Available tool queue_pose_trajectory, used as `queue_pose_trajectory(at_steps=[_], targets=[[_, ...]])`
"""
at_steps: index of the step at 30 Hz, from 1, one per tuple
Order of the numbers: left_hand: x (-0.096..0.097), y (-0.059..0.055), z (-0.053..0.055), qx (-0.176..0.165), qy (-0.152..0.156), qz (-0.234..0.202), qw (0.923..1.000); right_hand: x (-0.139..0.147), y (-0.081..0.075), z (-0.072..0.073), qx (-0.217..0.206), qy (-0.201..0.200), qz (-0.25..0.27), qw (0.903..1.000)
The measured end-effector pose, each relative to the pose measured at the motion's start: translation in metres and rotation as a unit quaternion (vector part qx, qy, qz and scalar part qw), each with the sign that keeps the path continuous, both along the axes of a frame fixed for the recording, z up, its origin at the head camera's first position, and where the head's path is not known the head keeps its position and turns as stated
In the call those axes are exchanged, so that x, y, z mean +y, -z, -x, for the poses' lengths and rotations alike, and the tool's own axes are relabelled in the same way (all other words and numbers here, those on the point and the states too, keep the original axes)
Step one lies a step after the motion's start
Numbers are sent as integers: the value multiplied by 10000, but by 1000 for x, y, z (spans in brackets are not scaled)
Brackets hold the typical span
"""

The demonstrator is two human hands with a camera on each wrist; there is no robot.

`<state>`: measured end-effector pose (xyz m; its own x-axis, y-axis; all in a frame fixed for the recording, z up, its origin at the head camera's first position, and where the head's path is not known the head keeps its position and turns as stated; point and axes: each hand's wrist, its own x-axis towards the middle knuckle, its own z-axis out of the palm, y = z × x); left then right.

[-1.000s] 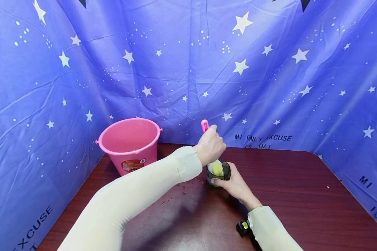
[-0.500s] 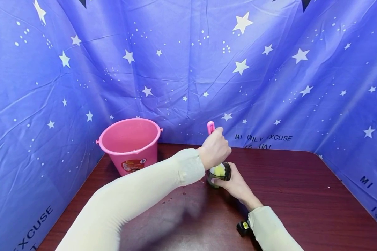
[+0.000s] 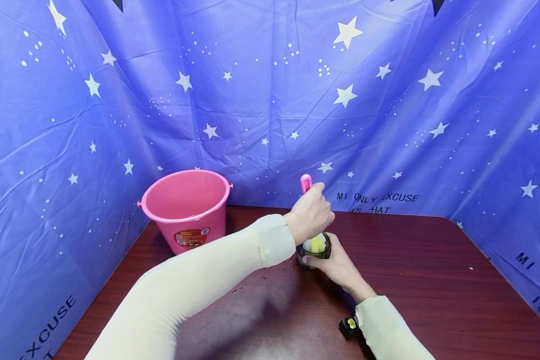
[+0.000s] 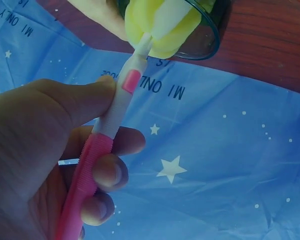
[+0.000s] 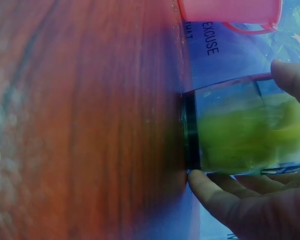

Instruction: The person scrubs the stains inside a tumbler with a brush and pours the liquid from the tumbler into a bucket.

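A clear glass [image 3: 314, 250] [image 5: 240, 130] [image 4: 200, 35] stands on the dark red table [image 3: 409, 280]. My right hand [image 3: 337, 265] [image 5: 250, 195] grips the glass from the side, fingers curled round it. My left hand [image 3: 309, 212] [image 4: 55, 150] holds a pink and white brush handle [image 3: 306, 183] [image 4: 110, 140] from above. The brush's yellow sponge head [image 3: 315, 244] [image 4: 157, 25] [image 5: 245, 135] is down inside the glass.
A pink bucket [image 3: 186, 205] [image 5: 230, 12] stands at the back left of the table. Small water drops [image 3: 261, 272] lie on the table left of the glass. Blue star-print cloth [image 3: 270, 100] walls the table on three sides. A wrist device [image 3: 348, 325] sits on my right sleeve.
My left hand with the brush handle has shifted right and tilted over the glass, while the sponge stays inside. The right hand and the glass have stayed put.
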<state>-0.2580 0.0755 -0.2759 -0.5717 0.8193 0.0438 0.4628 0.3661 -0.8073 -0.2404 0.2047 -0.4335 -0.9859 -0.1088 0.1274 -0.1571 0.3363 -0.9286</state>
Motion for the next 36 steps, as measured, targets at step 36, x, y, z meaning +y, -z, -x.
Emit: queue_pose_trajectory(at_steps=[36], targets=[[-11,3,7,-43,-255,24,9997,0,1,1,-43,170,-220,9996]])
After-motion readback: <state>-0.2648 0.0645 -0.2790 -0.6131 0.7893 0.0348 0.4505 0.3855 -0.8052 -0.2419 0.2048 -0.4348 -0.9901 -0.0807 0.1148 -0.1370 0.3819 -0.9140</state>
